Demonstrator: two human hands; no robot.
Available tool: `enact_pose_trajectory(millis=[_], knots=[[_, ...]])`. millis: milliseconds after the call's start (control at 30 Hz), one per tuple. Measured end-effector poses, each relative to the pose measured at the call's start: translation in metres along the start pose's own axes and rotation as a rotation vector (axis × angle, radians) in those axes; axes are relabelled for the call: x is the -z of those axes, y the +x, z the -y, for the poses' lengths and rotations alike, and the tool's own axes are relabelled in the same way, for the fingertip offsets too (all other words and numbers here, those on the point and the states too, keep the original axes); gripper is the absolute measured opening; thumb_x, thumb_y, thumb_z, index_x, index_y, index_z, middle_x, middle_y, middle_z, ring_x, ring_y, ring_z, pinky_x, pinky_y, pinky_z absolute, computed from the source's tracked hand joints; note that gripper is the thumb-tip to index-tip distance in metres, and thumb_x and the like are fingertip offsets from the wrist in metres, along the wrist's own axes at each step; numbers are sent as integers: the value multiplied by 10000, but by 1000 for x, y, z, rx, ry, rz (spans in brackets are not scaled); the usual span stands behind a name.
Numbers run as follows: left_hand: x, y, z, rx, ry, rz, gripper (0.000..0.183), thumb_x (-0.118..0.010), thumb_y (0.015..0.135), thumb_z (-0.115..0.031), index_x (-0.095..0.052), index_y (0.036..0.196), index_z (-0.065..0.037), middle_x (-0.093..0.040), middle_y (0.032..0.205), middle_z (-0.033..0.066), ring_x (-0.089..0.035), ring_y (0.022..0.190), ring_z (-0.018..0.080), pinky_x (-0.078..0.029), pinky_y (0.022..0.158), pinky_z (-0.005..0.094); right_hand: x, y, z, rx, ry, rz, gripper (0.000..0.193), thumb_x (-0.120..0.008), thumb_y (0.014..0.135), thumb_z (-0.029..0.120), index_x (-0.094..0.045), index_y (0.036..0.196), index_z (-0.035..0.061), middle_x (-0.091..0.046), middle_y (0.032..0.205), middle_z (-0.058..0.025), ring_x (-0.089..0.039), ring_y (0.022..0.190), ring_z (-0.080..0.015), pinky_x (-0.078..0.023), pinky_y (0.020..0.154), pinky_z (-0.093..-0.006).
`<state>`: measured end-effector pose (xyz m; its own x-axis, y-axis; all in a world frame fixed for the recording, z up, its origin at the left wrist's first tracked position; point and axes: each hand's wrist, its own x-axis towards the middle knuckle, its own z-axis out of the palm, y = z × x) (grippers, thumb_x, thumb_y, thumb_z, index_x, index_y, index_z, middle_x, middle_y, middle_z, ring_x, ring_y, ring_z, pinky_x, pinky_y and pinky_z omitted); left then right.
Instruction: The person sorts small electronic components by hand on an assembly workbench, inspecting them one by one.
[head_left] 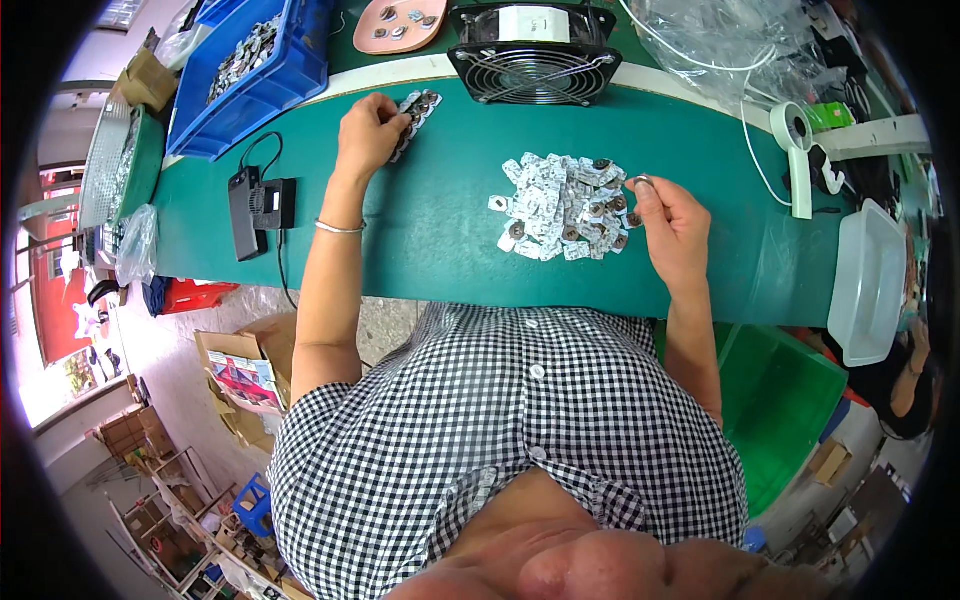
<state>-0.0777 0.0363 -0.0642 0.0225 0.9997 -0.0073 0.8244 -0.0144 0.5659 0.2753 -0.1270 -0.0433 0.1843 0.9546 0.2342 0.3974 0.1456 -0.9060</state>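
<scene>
On the green table lies a loose pile of small white flat pieces [548, 205], several with dark round centres. At the pile's right edge my right hand [676, 228] is closed, with a small round part [643, 180] pinched between thumb and finger. Farther back and to the left, my left hand [368, 138] reaches to a narrow group of similar small pieces [420, 112] laid close together. Its fingertips are pressed together at the near side of that group. What they grip, if anything, is hidden.
A black fan [535, 60] stands at the back, beside a pink tray [385, 40] of small parts. Blue bins [200, 130] are back left. A black power adapter [243, 215] with a cable lies left. On the right are a white handheld fan [798, 165] and a translucent tub [866, 290].
</scene>
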Motion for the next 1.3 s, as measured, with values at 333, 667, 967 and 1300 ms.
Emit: enact_pose_trajectory(millis=[333, 667, 967, 1300], knots=[[36, -25, -27, -79, -1385, 56, 25, -610, 936, -64, -600, 917, -51, -645, 797, 38, -617, 692, 122, -512, 580, 261, -1, 6, 24, -315, 330, 217, 174, -610, 941, 124, -699, 1008, -10, -637, 736, -11, -517, 603, -53, -432, 555, -213], [-24, -86, -109, -79, -1672, 271, 101, -591, 945, -70, -592, 1043, -47, -678, 1025, 84, -667, 962, 199, -579, 843, 384, -54, 6, 50, -142, 579, 415, 210, -572, 963, 134, -682, 1005, -40, -678, 979, -68, -633, 692, -92, -513, 593, -231], [10, -70, -95, -99, -1561, 906, 439, -580, 955, -321, -554, 1251, 1, -643, 1161, 190, -603, 1135, 321, -452, 1012, 464, -15, 7, 54, 489, -22, 254, 81, -655, 829, 62, -690, 897, 37, -673, 999, -75, -651, 692, -173, -512, 600, -280], [22, -76, -135, -201, -869, 1107, 170, -628, 930, -84, -639, 1038, 47, -647, 819, 31, -575, 714, 78, -478, 642, 242, -3, 16, 73, 744, -270, 269, 104, -680, 760, 69, -677, 863, 61, -643, 1110, -44, -626, 698, -166, -496, 616, -295]])
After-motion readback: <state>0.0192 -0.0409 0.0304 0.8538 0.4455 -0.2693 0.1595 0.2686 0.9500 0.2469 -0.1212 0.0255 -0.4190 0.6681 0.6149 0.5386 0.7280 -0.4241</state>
